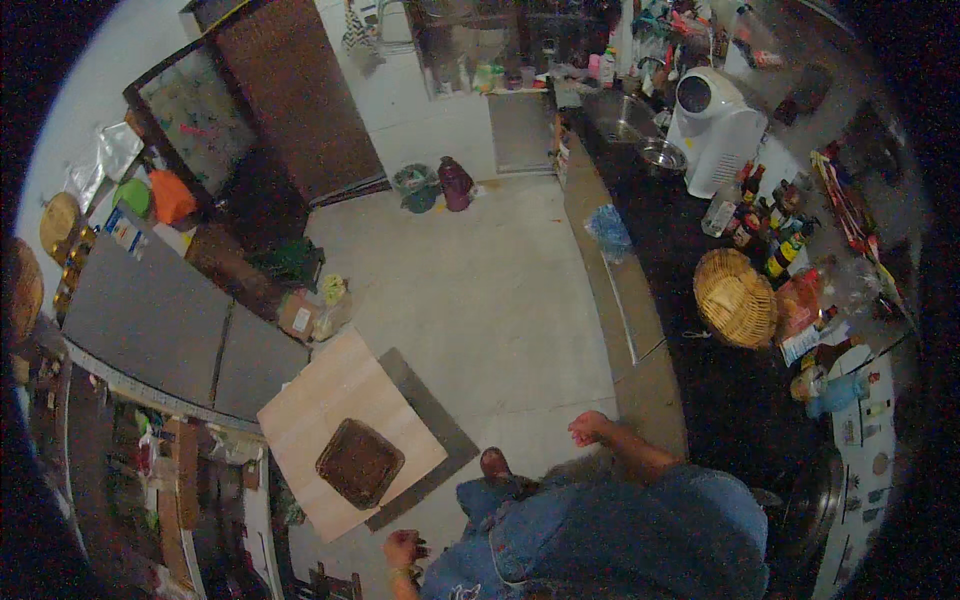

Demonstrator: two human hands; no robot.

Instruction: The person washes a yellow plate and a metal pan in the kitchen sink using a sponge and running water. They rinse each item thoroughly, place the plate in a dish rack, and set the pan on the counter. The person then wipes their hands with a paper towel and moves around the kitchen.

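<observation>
My left hand [405, 550] hangs low beside my body with its fingers slightly apart and nothing seen in it. It is nearest to a square light wood table [420, 448], just short of the table's front corner. On that table lies a dark brown, rounded square tray or box [361, 463]; its details are too dim to make out. My right hand [590, 429] is held out above the floor near the counter's cabinet front, its fingers curled in, and no object shows in it. Neither hand touches the table.
A long dark counter [675, 247] runs along the right with a wicker basket [735, 298], several bottles [752, 217], a white appliance [716, 131] and a sink [621, 118]. A grey refrigerator [172, 322] stands left. Bags [330, 319] and a bin [417, 187] sit on the floor [465, 285].
</observation>
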